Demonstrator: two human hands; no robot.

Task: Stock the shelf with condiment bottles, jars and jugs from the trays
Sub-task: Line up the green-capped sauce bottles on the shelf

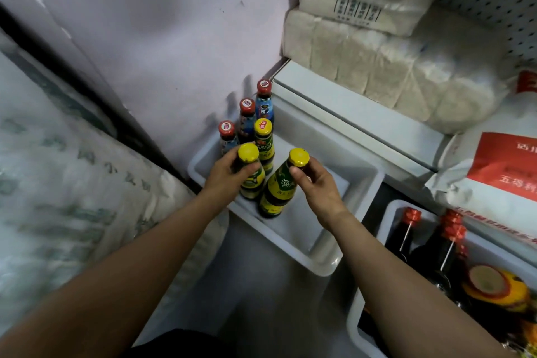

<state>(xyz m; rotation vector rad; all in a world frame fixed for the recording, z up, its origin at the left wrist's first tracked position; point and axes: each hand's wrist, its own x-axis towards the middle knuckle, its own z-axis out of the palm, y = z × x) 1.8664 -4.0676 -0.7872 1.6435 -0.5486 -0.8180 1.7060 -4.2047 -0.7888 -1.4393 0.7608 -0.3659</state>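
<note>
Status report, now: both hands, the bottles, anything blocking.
Left hand grips upright yellow-capped bottle in white tray. Right hand pinches neck of tilted yellow-capped bottle. Four more bottles stand at tray's back corner. Nothing blocking.

three yellow-capped bottles [263,141], three red-capped bottles [263,100], two white trays [319,259], two hands [223,180], three dark red-topped bottles [406,229].

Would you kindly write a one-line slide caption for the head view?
Left hand and right hand each grip a yellow-capped bottle in a white tray.
</note>
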